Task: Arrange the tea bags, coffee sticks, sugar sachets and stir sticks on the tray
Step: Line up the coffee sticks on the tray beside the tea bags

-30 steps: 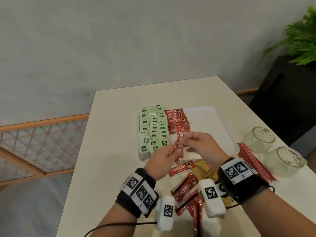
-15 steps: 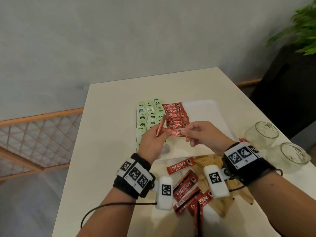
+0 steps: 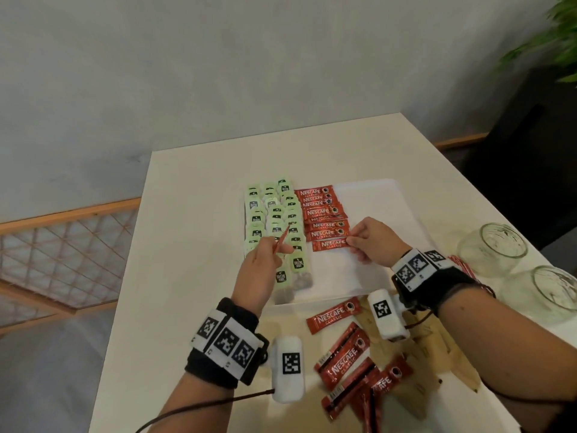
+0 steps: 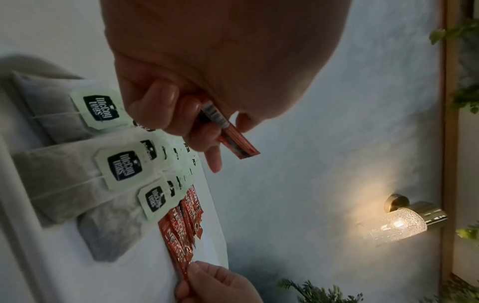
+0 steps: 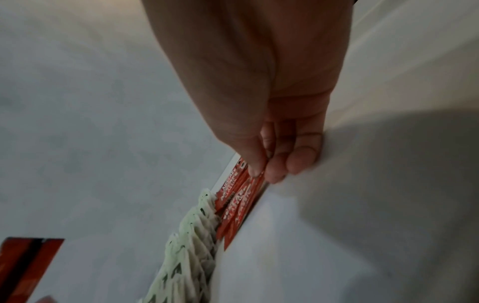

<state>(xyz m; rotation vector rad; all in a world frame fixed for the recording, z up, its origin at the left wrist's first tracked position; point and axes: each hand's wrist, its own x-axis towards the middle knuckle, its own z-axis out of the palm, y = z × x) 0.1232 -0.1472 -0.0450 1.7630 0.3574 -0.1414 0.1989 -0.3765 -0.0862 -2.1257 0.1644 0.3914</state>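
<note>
A white tray [image 3: 387, 201] holds rows of green-tagged tea bags [image 3: 274, 220] on its left and a column of red coffee sticks [image 3: 321, 214] beside them. My right hand [image 3: 365, 242] pinches the right end of the nearest coffee stick [image 3: 331, 244], which lies flat at the column's near end. My left hand [image 3: 265, 254] grips another coffee stick [image 3: 283, 237] upright above the tea bags; the left wrist view shows that stick [image 4: 228, 127] between my curled fingers. Loose coffee sticks [image 3: 343, 364] and brown sugar sachets [image 3: 431, 348] lie on the table near me.
Two glass jars [image 3: 499, 248] [image 3: 552, 289] stand at the table's right edge. Red stir sticks [image 3: 465, 267] lie between my right wrist and the jars. A dark cabinet with a plant [image 3: 555, 42] stands at the far right. The tray's right half is bare.
My right hand has carried one coffee stick away from the left hand and laid it at the column's near end. My left hand moved left, keeping the other stick.
</note>
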